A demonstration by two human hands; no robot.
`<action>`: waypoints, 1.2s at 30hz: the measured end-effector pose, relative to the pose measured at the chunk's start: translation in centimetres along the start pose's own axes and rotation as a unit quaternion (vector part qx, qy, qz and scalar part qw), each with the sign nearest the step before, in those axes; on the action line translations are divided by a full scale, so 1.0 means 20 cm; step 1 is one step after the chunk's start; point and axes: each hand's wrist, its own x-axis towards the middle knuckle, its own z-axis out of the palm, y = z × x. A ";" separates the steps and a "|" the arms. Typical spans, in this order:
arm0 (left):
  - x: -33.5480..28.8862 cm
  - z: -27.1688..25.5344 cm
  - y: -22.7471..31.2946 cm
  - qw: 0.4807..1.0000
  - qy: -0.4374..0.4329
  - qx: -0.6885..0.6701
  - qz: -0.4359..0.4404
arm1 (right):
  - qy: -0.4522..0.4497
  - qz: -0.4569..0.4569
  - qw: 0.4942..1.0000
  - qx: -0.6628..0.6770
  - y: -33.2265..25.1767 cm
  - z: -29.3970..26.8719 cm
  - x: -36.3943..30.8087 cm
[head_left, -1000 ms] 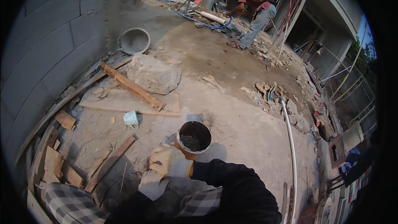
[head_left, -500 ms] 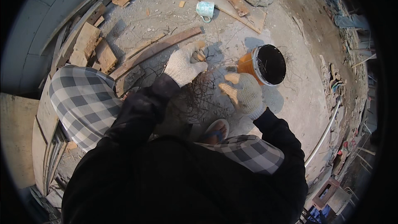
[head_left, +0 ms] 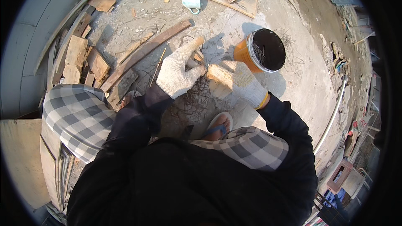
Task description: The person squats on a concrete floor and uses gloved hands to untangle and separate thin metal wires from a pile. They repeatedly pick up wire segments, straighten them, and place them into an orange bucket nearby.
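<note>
My left hand (head_left: 180,68), in a pale knitted glove, is closed with its index finger stretched forward; thin wire pieces show between its finger and thumb. My right hand (head_left: 240,80), in a glove with yellowish fingers, pinches at the same spot, its fingertips almost touching my left thumb. What lies inside the right pinch is mostly hidden, though it meets the wire. Below both hands a tangle of rusty wire (head_left: 200,96) lies on the ground. Beyond my right hand stands an orange bucket (head_left: 243,51) with a dark inside and some wire in it.
A pale blue cup (head_left: 191,1) lies on its side ahead. A long wooden strip (head_left: 150,51) and broken boards (head_left: 74,58) are on the left. Another plank (head_left: 234,5) crosses the far ground. My sandalled foot (head_left: 218,126) is close below the wire.
My right hand has moved left and forward to meet the left hand, and its fingers have closed. The left hand has turned slightly, with its index finger extended. The view has shifted a little.
</note>
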 end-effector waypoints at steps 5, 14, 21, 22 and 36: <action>0.00 -0.06 0.08 0.950 0.053 0.283 0.122 | 0.004 -0.102 0.976 -0.192 0.02 0.06 0.05; -0.03 0.02 0.01 0.902 0.104 0.344 0.239 | 0.014 0.064 0.998 -0.005 -0.05 0.09 0.02; -0.09 0.10 -0.07 0.938 0.121 0.293 0.138 | 0.025 -0.038 0.997 -0.067 -0.02 0.09 0.03; -0.09 0.10 -0.07 0.941 0.124 0.286 0.130 | 0.023 -0.064 0.989 -0.131 -0.01 0.08 0.03; -0.10 0.07 0.02 0.993 0.072 0.091 0.028 | 0.041 -0.207 0.856 -0.473 0.08 -0.08 0.09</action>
